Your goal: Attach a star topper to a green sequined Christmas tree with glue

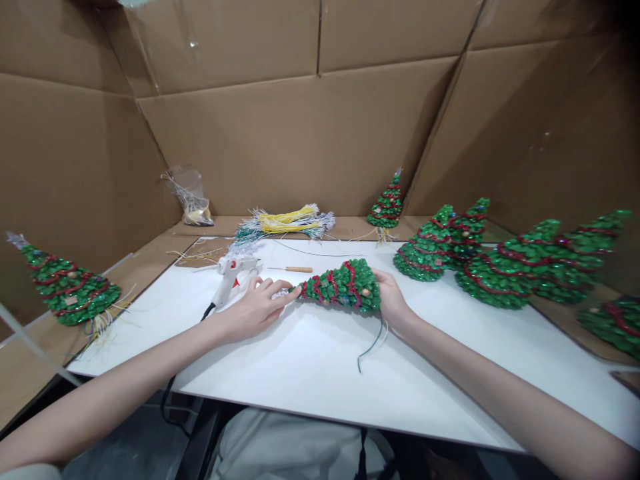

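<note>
A small green Christmas tree (340,288) with red garland and little ornaments lies on its side above the white table (300,367). My right hand (393,299) is closed on its wide base, the fingertips partly hidden behind it. At the narrow tip, my left hand (257,308) has its fingers closed around a pale, shiny bit that is mostly covered. Thin green and white wires (371,347) hang from the base. Just beyond my left hand rests a white glue gun (229,273). Behind the held tree lies a wooden-handled awl (299,269).
More decorated trees stand at the right (510,267), at the back (387,203) and on the left (70,287). A bundle of yellow, white and green wires (285,221) lies at the back near a clear plastic bag (193,197). Cardboard walls (280,147) surround the table.
</note>
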Available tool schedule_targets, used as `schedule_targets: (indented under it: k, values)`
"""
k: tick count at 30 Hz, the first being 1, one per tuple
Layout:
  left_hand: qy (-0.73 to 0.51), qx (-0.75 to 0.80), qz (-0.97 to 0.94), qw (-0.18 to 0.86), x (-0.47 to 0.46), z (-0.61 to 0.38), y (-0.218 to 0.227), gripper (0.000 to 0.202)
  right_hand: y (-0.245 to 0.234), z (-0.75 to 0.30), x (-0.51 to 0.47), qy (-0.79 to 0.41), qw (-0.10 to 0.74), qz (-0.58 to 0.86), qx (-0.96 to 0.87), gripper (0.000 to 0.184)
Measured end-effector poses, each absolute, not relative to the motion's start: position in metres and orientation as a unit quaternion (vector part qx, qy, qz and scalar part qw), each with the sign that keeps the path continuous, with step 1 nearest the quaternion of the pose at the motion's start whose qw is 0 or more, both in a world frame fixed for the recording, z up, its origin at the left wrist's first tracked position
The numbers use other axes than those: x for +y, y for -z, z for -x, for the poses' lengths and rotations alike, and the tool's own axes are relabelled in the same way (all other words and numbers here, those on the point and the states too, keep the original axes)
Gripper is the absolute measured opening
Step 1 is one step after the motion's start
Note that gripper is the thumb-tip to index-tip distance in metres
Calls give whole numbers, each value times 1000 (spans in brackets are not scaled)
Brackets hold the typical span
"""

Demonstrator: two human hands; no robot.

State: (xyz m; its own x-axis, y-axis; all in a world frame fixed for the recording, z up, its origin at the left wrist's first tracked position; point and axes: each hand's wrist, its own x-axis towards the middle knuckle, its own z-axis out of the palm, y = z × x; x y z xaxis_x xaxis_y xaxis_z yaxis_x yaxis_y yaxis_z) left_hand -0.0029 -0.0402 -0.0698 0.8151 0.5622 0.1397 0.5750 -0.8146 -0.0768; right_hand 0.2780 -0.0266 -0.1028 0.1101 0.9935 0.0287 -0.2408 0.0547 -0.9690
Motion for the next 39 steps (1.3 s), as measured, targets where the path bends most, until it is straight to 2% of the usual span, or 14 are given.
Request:
schedule_targets:
  k: [9,17,29,39]
  values:
    - [55,-302,950,53,-39,2,72,47,101,-276,-29,-508,591,456,-429,16]
    - [66,-312,948,18,-39,3,69,45,106,-290,-18,-450,572,454,-514,13]
    - [110,-259,959,-29,-22,5,65,38,108,-297,-17,-415,551,451,-566,18]
    - [106,-252,961,-26,-19,7,67,41,108,-296,-17,-400,558,445,-575,18]
